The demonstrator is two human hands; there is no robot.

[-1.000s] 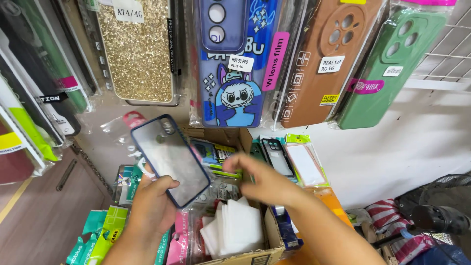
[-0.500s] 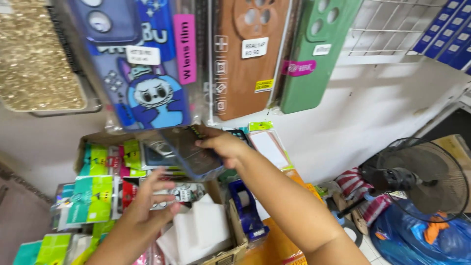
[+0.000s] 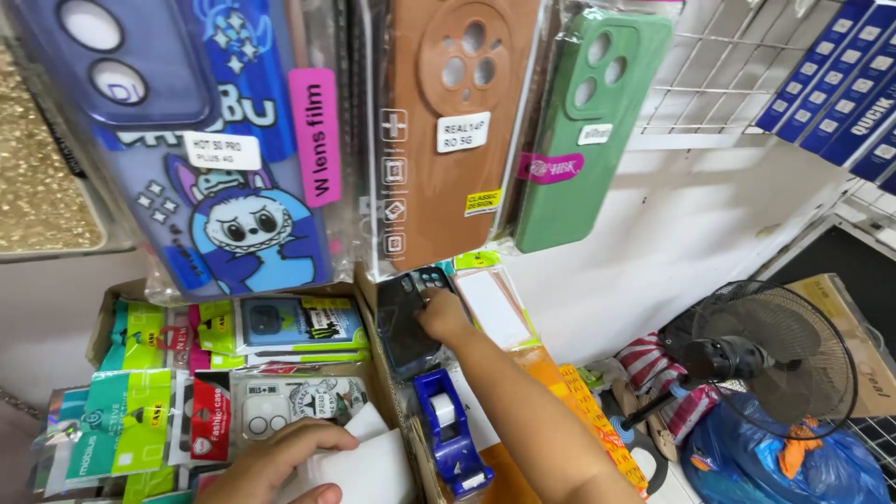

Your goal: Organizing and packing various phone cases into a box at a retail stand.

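Note:
My right hand (image 3: 442, 315) reaches forward and grips the top of a dark, blue-edged phone case (image 3: 403, 322). The case stands upright just outside the right wall of a cardboard box (image 3: 370, 297), against other packaged cases (image 3: 492, 306) leaning on the white wall. My left hand (image 3: 280, 467) lies low at the bottom edge with its fingers spread, resting on a stack of white sheets (image 3: 373, 471) inside the box. Packaged phone cases in green, red and blue wrappers (image 3: 187, 392) fill the box's left part.
Packaged cases hang overhead: a blue cartoon one (image 3: 219, 187), a brown one (image 3: 448, 121), a green one (image 3: 579, 121). A blue tape dispenser (image 3: 450, 439) sits right of the box. A standing fan (image 3: 765, 359), a blue plastic bag (image 3: 793, 467) and a wire rack (image 3: 747, 56) are at the right.
The dark case passed from my left hand to my right, which carried it forward to the right of the box. My left hand dropped onto the white sheets. The view swung right.

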